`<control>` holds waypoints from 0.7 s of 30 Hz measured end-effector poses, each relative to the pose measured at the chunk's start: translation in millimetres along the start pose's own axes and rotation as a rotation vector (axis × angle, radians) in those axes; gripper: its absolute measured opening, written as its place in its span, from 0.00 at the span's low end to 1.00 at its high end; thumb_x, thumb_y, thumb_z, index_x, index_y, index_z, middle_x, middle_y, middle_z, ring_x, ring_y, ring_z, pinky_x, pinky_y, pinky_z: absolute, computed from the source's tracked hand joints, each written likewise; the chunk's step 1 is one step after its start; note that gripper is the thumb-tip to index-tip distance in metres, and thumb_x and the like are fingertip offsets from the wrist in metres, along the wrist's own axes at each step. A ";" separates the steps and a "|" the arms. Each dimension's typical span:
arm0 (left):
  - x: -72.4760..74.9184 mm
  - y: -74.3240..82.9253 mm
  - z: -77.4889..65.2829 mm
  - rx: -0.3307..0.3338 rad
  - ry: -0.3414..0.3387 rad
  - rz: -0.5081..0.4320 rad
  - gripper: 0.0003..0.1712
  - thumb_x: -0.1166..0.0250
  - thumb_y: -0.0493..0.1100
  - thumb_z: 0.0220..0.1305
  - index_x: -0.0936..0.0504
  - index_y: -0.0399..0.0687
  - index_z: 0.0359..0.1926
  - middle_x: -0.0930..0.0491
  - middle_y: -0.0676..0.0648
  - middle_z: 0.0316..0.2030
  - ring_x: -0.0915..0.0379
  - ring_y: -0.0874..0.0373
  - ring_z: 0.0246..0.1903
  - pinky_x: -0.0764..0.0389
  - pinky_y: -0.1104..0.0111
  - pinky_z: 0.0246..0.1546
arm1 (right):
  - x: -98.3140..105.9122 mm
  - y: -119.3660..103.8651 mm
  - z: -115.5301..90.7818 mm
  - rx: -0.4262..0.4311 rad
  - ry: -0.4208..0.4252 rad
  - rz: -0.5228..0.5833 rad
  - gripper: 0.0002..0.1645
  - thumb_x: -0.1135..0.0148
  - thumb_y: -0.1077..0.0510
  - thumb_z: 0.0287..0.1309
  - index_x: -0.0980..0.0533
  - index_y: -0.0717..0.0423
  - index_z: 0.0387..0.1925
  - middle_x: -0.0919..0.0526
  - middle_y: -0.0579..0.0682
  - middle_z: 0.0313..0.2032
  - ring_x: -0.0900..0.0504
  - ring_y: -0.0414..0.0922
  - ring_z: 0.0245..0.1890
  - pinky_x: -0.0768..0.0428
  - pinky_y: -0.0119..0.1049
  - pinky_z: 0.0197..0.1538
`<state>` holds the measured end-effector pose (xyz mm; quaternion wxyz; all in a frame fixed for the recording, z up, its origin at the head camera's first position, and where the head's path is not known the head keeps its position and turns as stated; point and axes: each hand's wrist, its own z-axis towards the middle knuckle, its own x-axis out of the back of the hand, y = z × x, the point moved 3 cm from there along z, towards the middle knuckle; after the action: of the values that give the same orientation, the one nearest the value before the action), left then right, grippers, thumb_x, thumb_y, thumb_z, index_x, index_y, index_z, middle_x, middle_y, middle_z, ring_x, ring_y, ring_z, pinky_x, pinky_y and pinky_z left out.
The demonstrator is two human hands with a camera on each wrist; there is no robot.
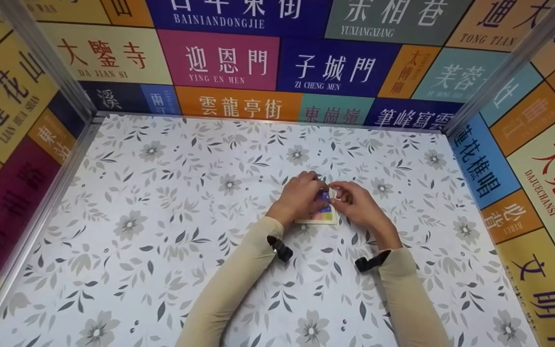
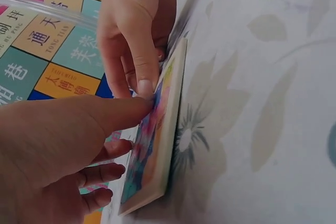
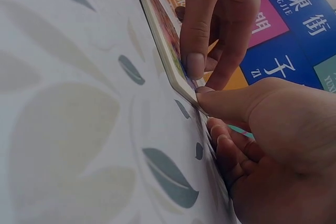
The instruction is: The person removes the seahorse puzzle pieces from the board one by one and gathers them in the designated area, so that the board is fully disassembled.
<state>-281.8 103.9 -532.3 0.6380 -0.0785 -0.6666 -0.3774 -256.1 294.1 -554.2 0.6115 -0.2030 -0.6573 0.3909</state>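
A small picture board (image 1: 325, 221) with a cream rim and a bright multicoloured face lies on the table under both hands. My left hand (image 1: 301, 195) reaches over its face from the left; in the left wrist view its thumb presses down on the picture, while the other fingers spread loosely over the face. My right hand (image 1: 357, 202) is at the board's right edge. There, in the right wrist view, the right thumb (image 3: 226, 103) lies on the rim by a corner, with the fingertips bent below that edge. Much of the picture is hidden under the left hand.
The table (image 1: 162, 193) wears a white cloth-like cover with grey flowers and leaves. Panels with coloured blocks of Chinese lettering (image 1: 219, 60) stand at the back and both sides, joined by metal corner posts (image 1: 48, 60). Black wrist straps (image 1: 280, 248) sit on both sleeves.
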 end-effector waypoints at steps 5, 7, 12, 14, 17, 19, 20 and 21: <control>2.8 -0.6 5.7 -0.002 -0.055 -0.023 0.23 0.23 0.52 0.68 0.11 0.51 0.60 0.19 0.45 0.58 0.22 0.47 0.59 0.19 0.55 0.61 | -0.2 0.7 -0.6 0.002 0.007 0.014 0.25 0.29 0.65 0.68 0.19 0.60 0.66 0.19 0.60 0.40 0.23 0.45 0.35 0.25 0.29 0.41; 2.7 -2.2 7.9 -0.001 -0.077 -0.053 0.24 0.22 0.51 0.67 0.12 0.49 0.61 0.20 0.44 0.58 0.23 0.48 0.59 0.19 0.56 0.62 | -0.2 1.1 -0.8 0.003 0.008 0.020 0.25 0.29 0.65 0.69 0.19 0.60 0.66 0.19 0.61 0.41 0.23 0.45 0.36 0.26 0.29 0.41; 4.1 -4.0 11.5 -0.010 -0.106 -0.089 0.25 0.21 0.51 0.67 0.13 0.46 0.60 0.21 0.44 0.59 0.25 0.48 0.60 0.21 0.57 0.64 | 0.1 1.8 -1.1 -0.002 -0.004 0.028 0.26 0.30 0.64 0.70 0.20 0.60 0.67 0.19 0.60 0.42 0.23 0.44 0.36 0.26 0.29 0.42; 4.7 -3.3 12.3 -0.020 -0.105 -0.088 0.23 0.22 0.50 0.67 0.13 0.46 0.58 0.21 0.44 0.58 0.26 0.47 0.60 0.21 0.56 0.63 | 0.2 2.3 -0.9 -0.005 -0.010 0.026 0.26 0.30 0.63 0.71 0.21 0.60 0.68 0.18 0.59 0.42 0.23 0.43 0.35 0.25 0.30 0.42; 4.7 -1.8 11.8 -0.037 -0.094 -0.081 0.21 0.22 0.48 0.67 0.13 0.46 0.56 0.20 0.43 0.57 0.25 0.46 0.58 0.21 0.55 0.62 | 0.1 2.9 -0.6 -0.009 -0.016 0.018 0.27 0.30 0.63 0.71 0.21 0.59 0.69 0.18 0.59 0.42 0.23 0.43 0.35 0.25 0.30 0.41; 3.7 -1.3 10.7 -0.043 -0.082 -0.071 0.20 0.23 0.48 0.68 0.14 0.46 0.57 0.19 0.43 0.56 0.23 0.46 0.57 0.20 0.55 0.61 | 0.0 3.2 -0.5 -0.010 -0.016 0.015 0.27 0.30 0.63 0.71 0.21 0.59 0.69 0.18 0.59 0.42 0.23 0.43 0.35 0.25 0.30 0.41; 3.4 -1.0 9.9 -0.046 -0.075 -0.066 0.21 0.24 0.48 0.68 0.14 0.46 0.58 0.18 0.43 0.55 0.23 0.46 0.57 0.20 0.55 0.61 | -0.1 3.3 -0.4 -0.010 -0.015 0.015 0.27 0.30 0.63 0.70 0.21 0.59 0.69 0.18 0.59 0.42 0.23 0.43 0.35 0.25 0.30 0.41; 2.8 -0.9 9.1 -0.049 -0.067 -0.063 0.22 0.24 0.48 0.69 0.15 0.45 0.59 0.17 0.43 0.55 0.22 0.45 0.56 0.20 0.54 0.61 | 0.0 3.2 -0.7 -0.009 -0.014 0.018 0.27 0.30 0.63 0.70 0.21 0.59 0.68 0.18 0.59 0.41 0.23 0.43 0.35 0.25 0.30 0.41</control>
<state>-290.0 107.7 -529.2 0.6008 -0.0855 -0.6805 -0.4107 -256.1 296.3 -556.7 0.6027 -0.2088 -0.6613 0.3949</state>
